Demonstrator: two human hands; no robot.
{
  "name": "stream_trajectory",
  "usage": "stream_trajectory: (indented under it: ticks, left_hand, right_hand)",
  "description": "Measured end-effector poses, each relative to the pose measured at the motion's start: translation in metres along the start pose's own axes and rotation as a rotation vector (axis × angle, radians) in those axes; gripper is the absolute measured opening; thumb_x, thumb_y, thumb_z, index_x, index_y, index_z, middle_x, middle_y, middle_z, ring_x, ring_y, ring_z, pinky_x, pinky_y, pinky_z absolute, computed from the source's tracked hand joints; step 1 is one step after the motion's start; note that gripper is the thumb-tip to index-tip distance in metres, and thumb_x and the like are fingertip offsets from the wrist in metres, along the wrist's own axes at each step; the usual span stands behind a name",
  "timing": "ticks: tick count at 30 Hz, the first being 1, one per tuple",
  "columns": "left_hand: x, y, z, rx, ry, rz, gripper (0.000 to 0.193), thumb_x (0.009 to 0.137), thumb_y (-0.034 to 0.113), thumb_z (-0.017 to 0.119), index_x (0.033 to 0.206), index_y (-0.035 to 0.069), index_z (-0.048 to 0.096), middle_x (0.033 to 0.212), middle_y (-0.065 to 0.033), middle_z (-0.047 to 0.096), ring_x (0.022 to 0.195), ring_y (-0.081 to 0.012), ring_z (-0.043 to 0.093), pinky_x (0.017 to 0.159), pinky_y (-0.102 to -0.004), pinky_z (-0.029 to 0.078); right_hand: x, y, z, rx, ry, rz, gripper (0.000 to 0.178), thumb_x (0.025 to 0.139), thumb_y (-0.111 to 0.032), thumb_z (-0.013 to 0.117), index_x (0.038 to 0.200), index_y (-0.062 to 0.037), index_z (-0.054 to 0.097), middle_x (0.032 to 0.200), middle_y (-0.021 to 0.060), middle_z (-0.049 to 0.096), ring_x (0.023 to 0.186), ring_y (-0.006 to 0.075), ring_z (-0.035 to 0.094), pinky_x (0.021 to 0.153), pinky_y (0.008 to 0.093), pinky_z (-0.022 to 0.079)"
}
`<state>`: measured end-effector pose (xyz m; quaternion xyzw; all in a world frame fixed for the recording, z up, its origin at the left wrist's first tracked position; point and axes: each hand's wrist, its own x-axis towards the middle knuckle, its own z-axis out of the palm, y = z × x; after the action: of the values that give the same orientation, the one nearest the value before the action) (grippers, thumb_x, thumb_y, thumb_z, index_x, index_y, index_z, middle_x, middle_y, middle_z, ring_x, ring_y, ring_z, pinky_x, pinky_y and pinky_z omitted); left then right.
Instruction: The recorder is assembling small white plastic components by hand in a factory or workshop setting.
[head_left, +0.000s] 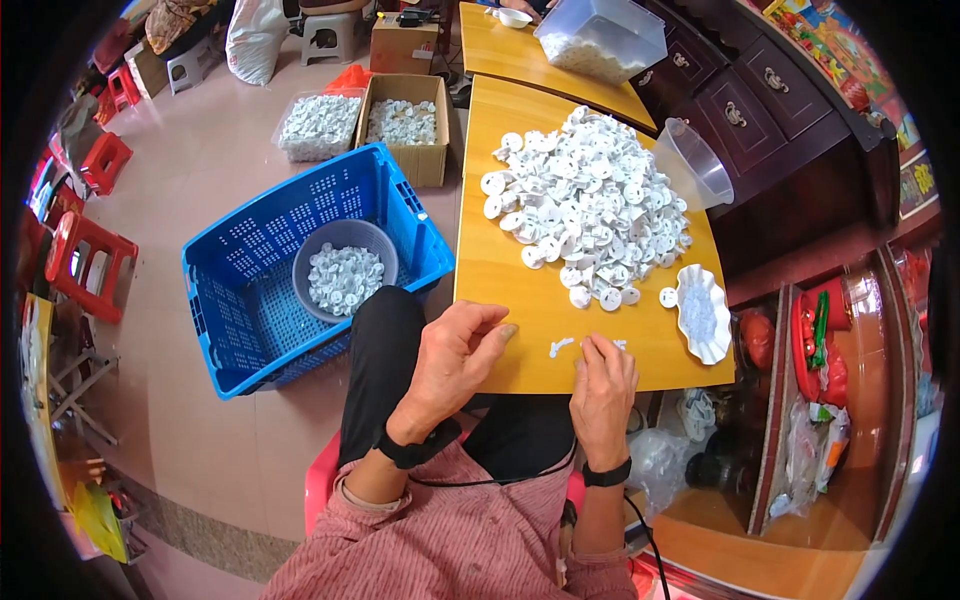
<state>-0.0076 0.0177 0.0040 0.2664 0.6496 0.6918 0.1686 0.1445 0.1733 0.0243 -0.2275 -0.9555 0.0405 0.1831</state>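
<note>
My left hand [450, 362] hovers over the near left edge of the yellow table [520, 375]. Its thumb and forefinger are a little apart, and nothing shows between them. My right hand [605, 388] is at the table's near edge, fingertips bunched together; whatever they may grip is hidden. Small translucent pieces [560, 347] lie just left of those fingertips, and another shows just to their right. Beyond both hands rises a large heap of round white plastic parts [590, 190]. A scalloped white dish [712, 350] of tiny clear pieces sits to the right.
Left of my knee, a blue crate [240, 345] holds a grey bowl [303, 268] of white parts. Behind it stand a cardboard box [428, 170] and a clear tub [295, 150] of similar parts. A clear container [700, 165] leans beside the heap. Dark drawers [740, 110] border the right.
</note>
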Motion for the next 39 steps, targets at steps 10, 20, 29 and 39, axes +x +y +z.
stream_trajectory:
  ticks: [10,20,29,39]
  left_hand:
    - [0.026,-0.002,0.05,0.359,-0.181,0.386,0.029,0.085,0.003,0.066,0.112,-0.003,0.064,0.109,-0.0204,0.064,0.097,-0.0388,0.062,0.083,-0.0436,0.052]
    - [0.05,-0.002,0.089,0.766,-0.259,0.496,0.039,0.081,0.003,0.065,0.12,0.003,0.062,0.113,-0.0207,0.06,0.095,-0.0363,0.054,0.084,-0.0413,0.046]
    - [0.055,-0.011,0.096,0.899,-0.244,0.519,0.025,0.081,0.009,0.068,0.106,0.005,0.065,0.097,-0.0156,0.059,0.091,-0.0332,0.054,0.081,-0.0418,0.046]
    - [0.038,-0.011,0.08,0.688,-0.084,0.478,0.016,0.08,0.007,0.072,0.091,0.003,0.062,0.088,-0.0148,0.06,0.086,-0.0325,0.06,0.071,-0.043,0.05]
  right_hand:
    - [-0.022,0.002,-0.023,0.119,-0.109,-0.104,0.045,0.084,-0.014,0.072,0.123,0.0046,0.06,0.134,0.0166,0.055,0.123,0.0347,0.049,0.102,0.0482,0.037]
    - [-0.026,0.021,-0.012,0.267,0.087,-0.187,0.021,0.075,0.001,0.073,0.095,0.0013,0.069,0.103,0.0117,0.068,0.1,0.0308,0.063,0.087,0.0412,0.049]
    - [-0.025,0.016,-0.016,0.725,0.075,0.191,0.004,0.092,-0.003,0.063,0.094,0.0013,0.063,0.085,0.0082,0.067,0.073,0.017,0.067,0.064,0.0285,0.051]
    - [-0.028,0.02,-0.014,1.069,0.083,0.398,0.012,0.099,-0.007,0.058,0.105,0.0009,0.064,0.085,0.0033,0.066,0.071,0.0086,0.063,0.061,0.0224,0.051]
